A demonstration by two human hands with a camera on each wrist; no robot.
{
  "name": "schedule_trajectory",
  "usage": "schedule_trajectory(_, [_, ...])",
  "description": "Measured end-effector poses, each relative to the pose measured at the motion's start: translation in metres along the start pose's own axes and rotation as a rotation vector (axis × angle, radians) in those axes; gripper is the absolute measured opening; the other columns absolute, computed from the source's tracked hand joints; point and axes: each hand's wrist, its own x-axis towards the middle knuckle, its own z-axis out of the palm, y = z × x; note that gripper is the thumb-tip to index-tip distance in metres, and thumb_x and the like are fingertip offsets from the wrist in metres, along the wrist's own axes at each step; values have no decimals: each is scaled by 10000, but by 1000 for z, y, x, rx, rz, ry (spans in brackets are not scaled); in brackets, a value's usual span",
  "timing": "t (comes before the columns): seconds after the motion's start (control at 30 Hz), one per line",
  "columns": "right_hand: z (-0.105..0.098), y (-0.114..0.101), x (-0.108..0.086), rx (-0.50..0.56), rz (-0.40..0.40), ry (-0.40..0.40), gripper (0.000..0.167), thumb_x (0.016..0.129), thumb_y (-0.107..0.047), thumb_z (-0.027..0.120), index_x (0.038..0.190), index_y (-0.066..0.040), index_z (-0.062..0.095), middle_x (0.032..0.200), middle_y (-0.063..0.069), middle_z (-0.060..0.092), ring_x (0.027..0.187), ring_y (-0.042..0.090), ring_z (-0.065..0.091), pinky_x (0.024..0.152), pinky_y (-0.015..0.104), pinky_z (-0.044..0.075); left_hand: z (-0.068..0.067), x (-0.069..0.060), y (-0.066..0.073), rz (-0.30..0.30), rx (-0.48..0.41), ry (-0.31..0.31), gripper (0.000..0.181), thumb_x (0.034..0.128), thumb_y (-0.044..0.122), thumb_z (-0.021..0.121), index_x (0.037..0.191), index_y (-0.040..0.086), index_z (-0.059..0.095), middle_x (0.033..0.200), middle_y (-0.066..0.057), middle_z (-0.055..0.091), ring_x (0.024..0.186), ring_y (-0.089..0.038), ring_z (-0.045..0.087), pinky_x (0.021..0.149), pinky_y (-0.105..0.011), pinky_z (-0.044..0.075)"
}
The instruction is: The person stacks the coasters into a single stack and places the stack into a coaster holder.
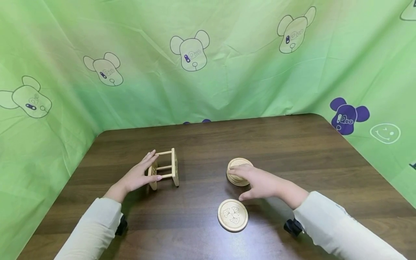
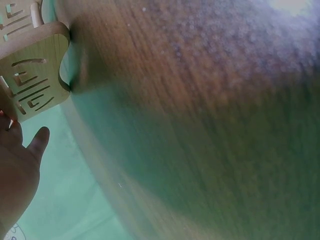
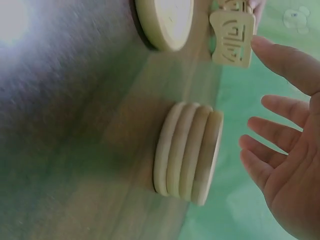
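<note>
My left hand (image 1: 139, 176) is at the left end panel of a pale wooden rack (image 1: 175, 168), its fingers long and extended. The left wrist view shows cut-out slots in the rack's panel (image 2: 30, 75), with fingertips by its edge and one finger standing apart from it. My right hand (image 1: 260, 180) hovers over a stack of round wooden coasters (image 1: 238, 182), fingers spread. A gap between that hand and the stack (image 3: 187, 155) shows in the right wrist view. Nearer me lies a single coaster (image 1: 233, 215) with a leaf pattern on its face.
The dark wood table (image 1: 195, 224) carries the rack on the left and the coasters right of the middle. Behind and at both sides hangs a green curtain (image 1: 227, 86) with bear-head prints. Each wrist bears a black camera (image 1: 293, 227).
</note>
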Motion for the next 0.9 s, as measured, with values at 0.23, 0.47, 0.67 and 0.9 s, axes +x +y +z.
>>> schedule_trajectory(0.23, [7, -8, -5, -35, -23, -19, 661, 634, -184, 709, 1213, 8, 456, 1250, 141, 427, 1156, 268, 348, 926, 399, 291, -1, 0, 1, -3, -6, -4, 805, 766, 438, 590, 1378, 81, 207, 1440, -25, 62, 1292, -255, 32, 962, -499, 183])
schedule_trajectory(0.47, [12, -17, -7, -36, -41, -58, 654, 647, -191, 710, 1215, -1, 449, 1263, 137, 419, 1164, 264, 345, 928, 401, 293, -1, 0, 1, -10, 3, -12, 812, 765, 453, 585, 1380, 85, 202, 1441, -21, 55, 1291, -268, 30, 962, -505, 177])
schedule_trajectory(0.67, [17, -23, -7, -31, -47, -104, 643, 652, -187, 694, 1218, -8, 448, 1274, 139, 404, 1174, 263, 340, 934, 393, 295, 0, -1, 0, -9, 1, -7, 812, 763, 449, 590, 1378, 83, 207, 1440, -23, 63, 1290, -278, 37, 960, -506, 181])
schedule_trajectory(0.9, [22, -29, -9, -14, -38, -140, 634, 648, -201, 700, 1205, -11, 463, 1254, 128, 428, 1172, 248, 353, 936, 375, 299, -1, 0, 1, -7, 2, -7, 813, 760, 444, 594, 1376, 75, 212, 1440, -28, 68, 1290, -275, 38, 963, -498, 181])
